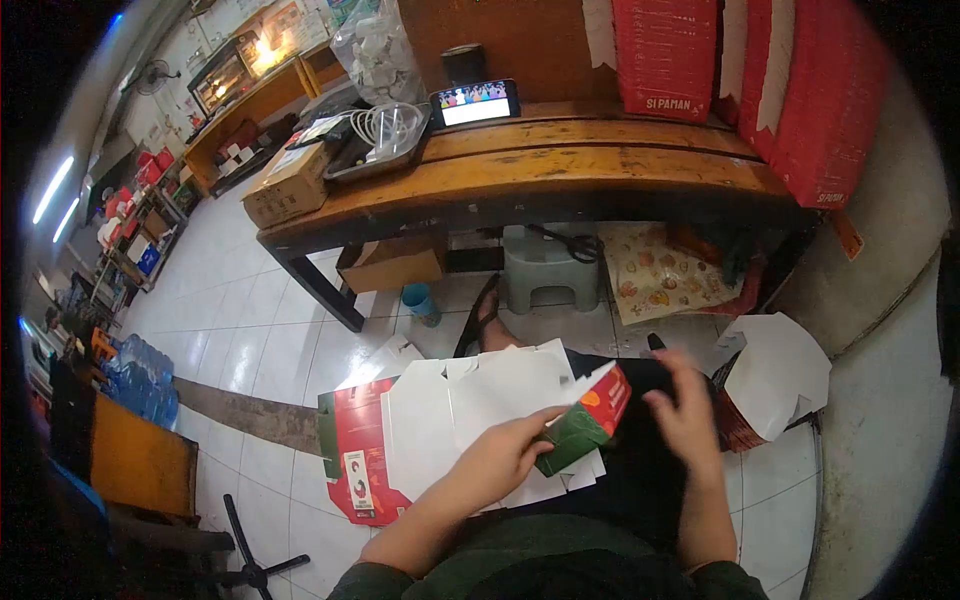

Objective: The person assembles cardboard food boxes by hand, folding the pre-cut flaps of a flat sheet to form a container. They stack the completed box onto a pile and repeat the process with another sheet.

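Observation:
My left hand (503,462) is closed on a partly folded carton (583,425), green and red outside with white flaps standing up. Beneath it, flat carton blanks (430,410) lie across my lap, mostly white side up, with a red and green printed panel showing at the left. To the right of the folded carton, my right hand (688,415) is raised and slightly blurred. Its thumb and fingers are apart, and nothing shows between them. Beyond that hand, a stack of white-topped cartons (775,375) stands low at the right.
Ahead is a wooden bench (590,170) bearing a propped phone (475,103), a tray (385,150), a cardboard box (287,183) and tall red stacks (668,60). Under it are a grey stool (550,265) and a blue cup (421,304). A black chair base (255,575) is at lower left.

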The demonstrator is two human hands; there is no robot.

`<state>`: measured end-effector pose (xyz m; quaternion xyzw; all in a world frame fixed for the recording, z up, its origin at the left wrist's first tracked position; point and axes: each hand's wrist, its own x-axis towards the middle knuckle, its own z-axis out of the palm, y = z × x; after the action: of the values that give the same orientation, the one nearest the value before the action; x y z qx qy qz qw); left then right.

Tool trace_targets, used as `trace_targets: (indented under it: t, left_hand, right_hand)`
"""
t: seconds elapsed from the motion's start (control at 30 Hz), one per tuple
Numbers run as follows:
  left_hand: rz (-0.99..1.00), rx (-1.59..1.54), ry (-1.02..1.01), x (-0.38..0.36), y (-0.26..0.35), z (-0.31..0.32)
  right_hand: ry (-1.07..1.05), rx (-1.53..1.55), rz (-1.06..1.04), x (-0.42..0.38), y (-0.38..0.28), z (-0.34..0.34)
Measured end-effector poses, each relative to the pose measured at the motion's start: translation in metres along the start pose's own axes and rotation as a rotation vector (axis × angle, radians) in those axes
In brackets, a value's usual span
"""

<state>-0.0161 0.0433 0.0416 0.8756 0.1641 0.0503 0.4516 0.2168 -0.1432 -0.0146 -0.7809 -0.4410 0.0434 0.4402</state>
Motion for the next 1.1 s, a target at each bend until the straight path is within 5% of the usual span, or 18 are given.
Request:
trace_targets:
  t: [0.07,0.13,0.2,0.3,0.37,0.43,0.47,0.6,0.7,0.8,0.93,1.03,1.1]
  left_hand:
    - [0.087,0.064,0.04,-0.004,-0.009,-0.009]
    - [0.107,-0.061,0.042,-0.009,-0.013,-0.018]
    - [0.181,-0.099,0.069,-0.016,-0.029,-0.021]
    - [0.422,0.168,0.224,-0.021,-0.028,-0.036]
    - [0.159,-0.008,0.174,-0.027,-0.031,-0.042]
    - [-0.24,-0.327,0.138,-0.035,-0.031,-0.043]
    - [-0.234,-0.46,0.183,-0.039,-0.027,-0.045]
    - [0.191,-0.47,0.519,-0.05,-0.059,-0.047]
    - [0.25,-0.46,0.964,-0.066,-0.068,-0.056]
    - [0.657,-0.583,1.077,-0.068,-0.053,-0.068]
    - [0.664,-0.172,1.379,-0.06,-0.034,-0.063]
    - [0.847,0.006,1.19,-0.054,-0.043,-0.06]
    - [0.88,0.067,1.042,-0.047,-0.025,-0.05]
  right_hand:
    - [0.183,-0.514,0.338,-0.022,0.05,-0.028]
    - [0.221,-0.903,0.913,-0.034,0.059,-0.062]
    - [0.221,-1.047,1.074,-0.062,0.096,-0.08]
    - [0.275,-0.804,1.04,-0.105,0.161,-0.088]
    - [0.405,-0.712,0.772,-0.145,0.234,-0.081]
    - [0.546,-0.557,0.587,-0.143,0.236,-0.079]
    - [0.621,-0.45,0.535,-0.142,0.237,-0.081]
    - [0.684,-0.508,0.426,-0.115,0.191,-0.106]
    - [0.68,-0.446,0.351,-0.085,0.122,-0.132]
    - [0.772,-0.507,0.138,-0.056,0.053,-0.13]
    - [0.609,-0.385,-0.126,-0.035,0.004,-0.092]
    - [0.383,-0.33,-0.252,-0.023,-0.027,-0.054]
    - [0.184,-0.167,-0.147,-0.026,-0.027,-0.022]
